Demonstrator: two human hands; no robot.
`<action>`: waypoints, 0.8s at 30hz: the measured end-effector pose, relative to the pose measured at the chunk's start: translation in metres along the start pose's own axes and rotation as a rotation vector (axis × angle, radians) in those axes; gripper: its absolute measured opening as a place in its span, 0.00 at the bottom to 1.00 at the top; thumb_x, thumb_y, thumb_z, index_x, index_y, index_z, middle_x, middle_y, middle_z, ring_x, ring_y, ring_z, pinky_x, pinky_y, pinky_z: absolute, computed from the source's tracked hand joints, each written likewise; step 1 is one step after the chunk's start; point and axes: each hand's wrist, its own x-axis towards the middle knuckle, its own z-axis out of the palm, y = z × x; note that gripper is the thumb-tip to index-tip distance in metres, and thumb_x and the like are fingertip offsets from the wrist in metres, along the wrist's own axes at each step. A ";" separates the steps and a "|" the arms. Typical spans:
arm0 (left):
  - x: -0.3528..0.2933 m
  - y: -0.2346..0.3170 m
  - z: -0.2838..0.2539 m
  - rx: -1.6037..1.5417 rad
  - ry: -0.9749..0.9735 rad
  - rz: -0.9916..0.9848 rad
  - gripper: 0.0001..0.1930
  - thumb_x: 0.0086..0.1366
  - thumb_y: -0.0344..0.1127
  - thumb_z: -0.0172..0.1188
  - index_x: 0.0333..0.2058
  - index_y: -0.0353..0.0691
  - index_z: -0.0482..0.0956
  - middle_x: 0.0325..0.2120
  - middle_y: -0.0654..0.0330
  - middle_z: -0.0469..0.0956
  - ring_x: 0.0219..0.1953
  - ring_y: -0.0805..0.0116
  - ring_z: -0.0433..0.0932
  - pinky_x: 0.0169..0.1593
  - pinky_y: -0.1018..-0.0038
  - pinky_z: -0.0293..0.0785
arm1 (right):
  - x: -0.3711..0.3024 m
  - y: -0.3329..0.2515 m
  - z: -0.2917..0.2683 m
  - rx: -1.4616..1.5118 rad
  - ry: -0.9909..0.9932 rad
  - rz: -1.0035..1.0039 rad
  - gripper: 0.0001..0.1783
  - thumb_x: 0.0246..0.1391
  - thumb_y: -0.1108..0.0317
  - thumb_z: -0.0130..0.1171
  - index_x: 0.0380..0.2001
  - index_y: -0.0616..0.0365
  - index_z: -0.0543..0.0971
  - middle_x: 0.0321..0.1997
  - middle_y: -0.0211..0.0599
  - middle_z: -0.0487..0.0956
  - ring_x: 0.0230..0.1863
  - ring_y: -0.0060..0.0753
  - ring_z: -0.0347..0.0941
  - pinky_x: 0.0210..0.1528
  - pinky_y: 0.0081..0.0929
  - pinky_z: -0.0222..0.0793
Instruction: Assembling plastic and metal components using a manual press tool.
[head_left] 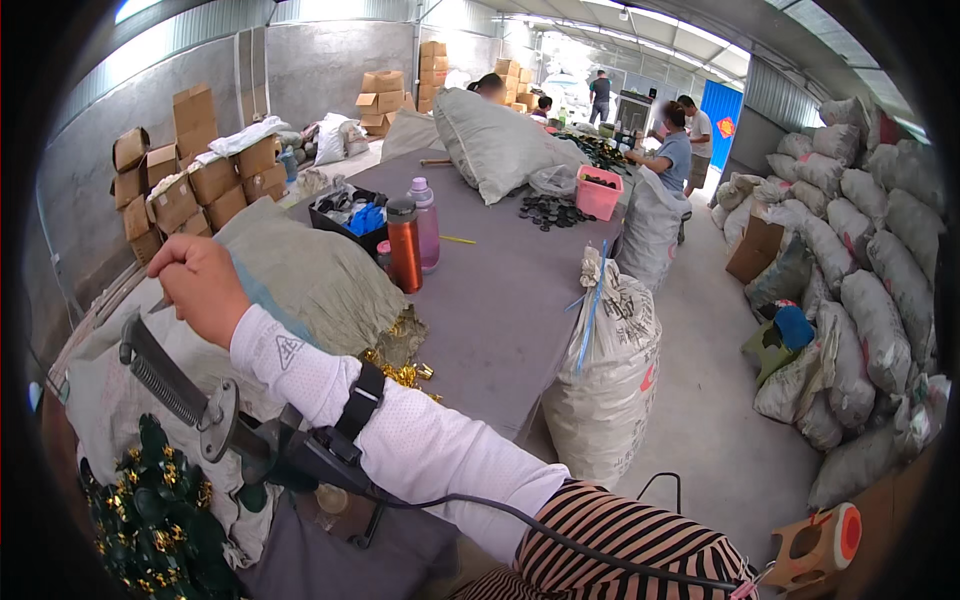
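Note:
My right hand reaches across from the lower right in a white sleeve with a black strap, its fingers curled closed. A small grey tip shows under the fingers; what it belongs to I cannot make out. Just below the hand stands a dark hand press with a lever, a coil spring and a round metal plate. Beside it, at the lower left, lies a pile of dark green pieces with gold bits. Gold pieces spill from a greenish woven sack beyond my forearm. My left hand is out of view.
An orange tumbler, a purple bottle and a black bin stand on the grey-covered table. A pink basket sits farther off. A tied white sack stands at the table's right edge; stacked sacks line the right wall. Several people work at the back.

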 end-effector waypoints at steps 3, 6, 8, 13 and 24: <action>-0.027 0.005 -0.006 -0.290 0.244 0.017 0.35 0.54 0.39 0.72 0.57 0.29 0.68 0.52 0.42 0.72 0.52 0.45 0.71 0.59 0.59 0.66 | -0.002 0.002 0.001 0.013 0.014 -0.009 0.08 0.48 0.75 0.48 0.27 0.62 0.77 0.17 0.32 0.72 0.14 0.19 0.65 0.15 0.20 0.61; -0.042 0.013 -0.014 -0.258 -0.169 -0.225 0.26 0.57 0.43 0.69 0.48 0.30 0.76 0.46 0.43 0.76 0.46 0.46 0.74 0.53 0.59 0.69 | 0.001 0.010 0.006 0.011 0.017 -0.042 0.08 0.49 0.75 0.48 0.27 0.62 0.77 0.17 0.31 0.72 0.15 0.18 0.66 0.15 0.19 0.61; -0.055 0.002 -0.003 -0.227 -0.057 -0.200 0.23 0.58 0.43 0.68 0.45 0.31 0.78 0.42 0.44 0.77 0.43 0.48 0.74 0.50 0.60 0.70 | 0.002 0.009 0.006 0.003 0.024 -0.073 0.08 0.49 0.75 0.48 0.27 0.62 0.77 0.17 0.31 0.72 0.15 0.18 0.66 0.15 0.19 0.61; -0.042 0.087 -0.021 -0.198 0.152 -0.016 0.16 0.65 0.40 0.61 0.44 0.32 0.79 0.36 0.50 0.78 0.36 0.59 0.75 0.43 0.65 0.72 | 0.003 0.008 0.005 -0.080 0.046 -0.171 0.07 0.48 0.76 0.48 0.25 0.63 0.77 0.18 0.32 0.73 0.19 0.20 0.68 0.21 0.22 0.63; -0.041 0.230 0.068 -0.770 -0.316 0.106 0.18 0.64 0.36 0.61 0.49 0.33 0.76 0.43 0.51 0.78 0.42 0.61 0.76 0.46 0.69 0.72 | 0.004 0.020 0.012 -0.122 0.112 -0.257 0.08 0.44 0.75 0.49 0.22 0.63 0.78 0.19 0.40 0.76 0.24 0.31 0.72 0.28 0.28 0.67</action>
